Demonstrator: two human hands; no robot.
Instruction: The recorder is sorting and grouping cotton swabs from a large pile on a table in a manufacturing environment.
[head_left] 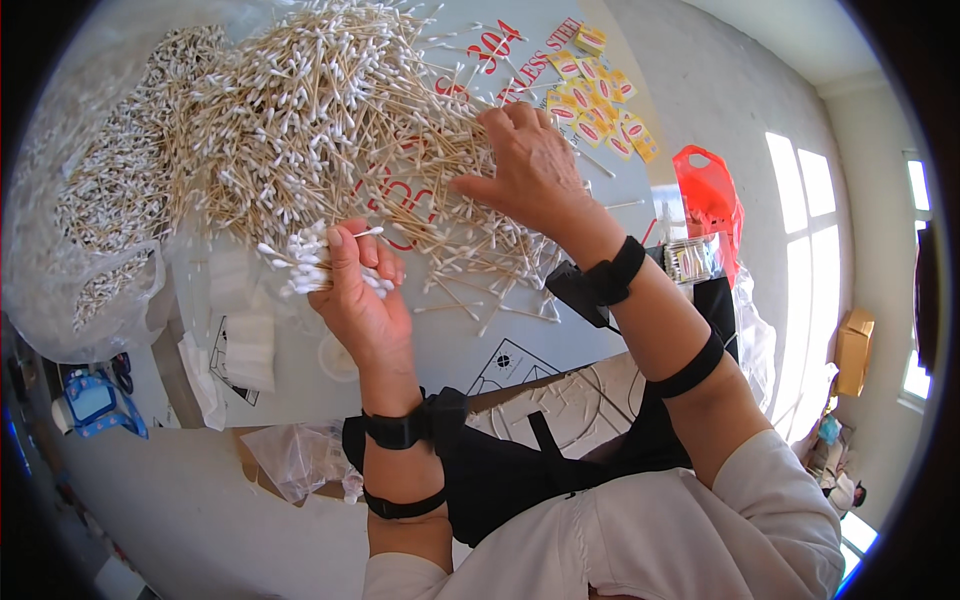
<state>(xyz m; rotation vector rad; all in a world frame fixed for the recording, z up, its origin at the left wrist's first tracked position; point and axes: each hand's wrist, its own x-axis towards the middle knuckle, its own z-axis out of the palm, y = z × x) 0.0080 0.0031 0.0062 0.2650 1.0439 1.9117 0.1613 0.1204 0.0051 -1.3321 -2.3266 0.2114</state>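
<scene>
A bundle of cotton swabs (303,262) is gripped in my left hand (368,312), white tips bunched together, with one swab sticking out sideways by the fingertips. My right hand (540,172) reaches over the right side of the table, thumb apart from the fingers, palm down above loose swabs. Whether its fingertips touch any swab is hard to see. Beyond my left hand rises a big heap of cotton swabs (290,120) with wooden sticks. Its scattered edge spreads between and beneath both hands across the grey tabletop (450,345).
Small yellow labels (600,105) lie at the far right of the table. A large clear bag (110,220) of swabs fills the left side. Nearer are white packets (250,352) and a round clear lid (338,358). A red plastic bag (712,200) hangs at the right edge.
</scene>
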